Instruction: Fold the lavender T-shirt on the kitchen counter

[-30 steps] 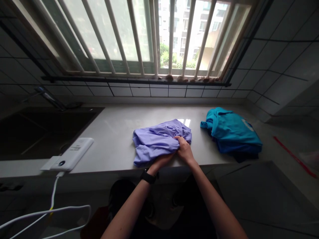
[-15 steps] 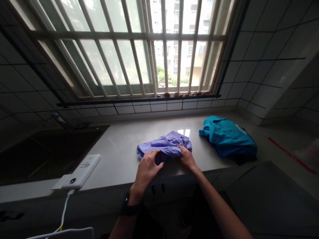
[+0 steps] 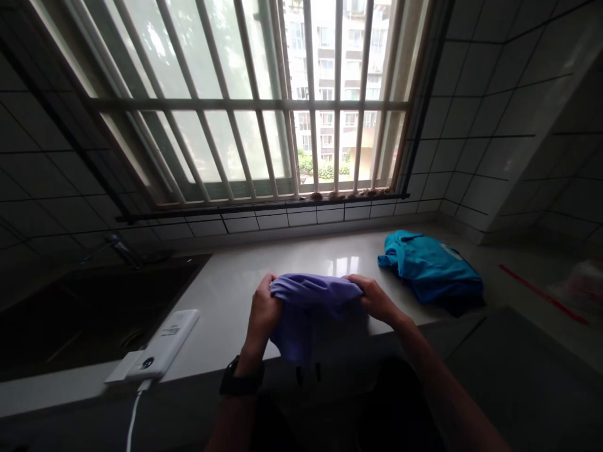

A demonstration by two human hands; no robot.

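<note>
By the counter [image 3: 223, 307]: I watch purple cloth [image 3: 315, 292] sag.
Left hand [image 3: 264, 309], right hand [image 3: 377, 299]: gripping its ends; loosening could drop it.

Daylight through 1 barred window [image 3: 252, 147] glares off the countertop [image 3: 226, 304]; the sink [image 3: 94, 314] lies in deep shadow.

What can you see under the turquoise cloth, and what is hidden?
Below the turquoise cloth, blue fabric shows along the near edge, with darker fabric beneath it. The rest is covered: how many pieces lie there, or anything further in, cannot be seen.
</note>
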